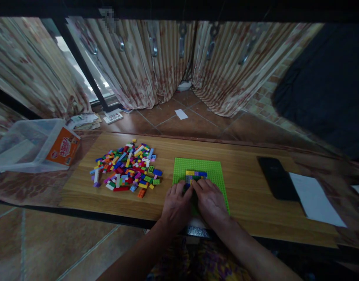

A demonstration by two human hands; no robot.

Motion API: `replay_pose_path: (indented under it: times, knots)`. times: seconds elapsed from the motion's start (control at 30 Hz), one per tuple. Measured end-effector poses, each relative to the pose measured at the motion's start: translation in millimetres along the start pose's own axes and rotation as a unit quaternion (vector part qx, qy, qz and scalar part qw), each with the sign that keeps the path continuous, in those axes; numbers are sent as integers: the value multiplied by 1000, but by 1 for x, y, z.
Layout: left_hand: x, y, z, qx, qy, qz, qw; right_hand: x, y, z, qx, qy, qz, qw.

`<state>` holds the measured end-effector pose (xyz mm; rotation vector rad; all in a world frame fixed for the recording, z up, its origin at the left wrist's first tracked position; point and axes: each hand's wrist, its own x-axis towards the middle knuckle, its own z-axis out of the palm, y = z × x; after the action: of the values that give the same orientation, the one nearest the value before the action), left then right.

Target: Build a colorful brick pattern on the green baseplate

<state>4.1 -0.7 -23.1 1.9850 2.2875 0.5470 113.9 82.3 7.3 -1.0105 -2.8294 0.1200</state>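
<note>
A green studded baseplate lies on the wooden board. Near its middle sits a low block of toy building bricks, with yellow, blue, grey and purple showing. My left hand comes at this block from its near left side, fingers bent and pressed against the bricks. From the near right, my right hand meets it, thumb and fingers drawn together. The fingertips of both hands almost touch around a small yellow brick. My fingers hide the near part of the block.
A heap of mixed loose bricks covers the board's left part. Beyond it stands a clear plastic box with an orange label. To the right lie a black phone-like slab and a white sheet. Curtains hang behind.
</note>
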Motion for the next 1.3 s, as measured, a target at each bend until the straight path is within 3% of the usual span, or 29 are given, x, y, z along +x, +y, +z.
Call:
replay_pose_path:
  times: [0.17,0.33,0.47,0.6,0.77,1.3]
  knots:
    - [2,1,-4,-5,12,4,1000,4,-3,-2,2,0,-15,1000]
    - [0,-2,-2,7,53,26,998,-8,10,8,79,83,-24,993]
    - [-4,-3,-1,7,93,35,995,-28,23,15,184,175,51,966]
    - [-7,-2,-3,2,111,46,993,-58,34,23,245,220,124,936]
    - [-4,3,-6,23,88,68,994,-78,40,30,252,225,142,930]
    - [0,15,2,74,42,49,995,-80,45,51,178,240,110,948]
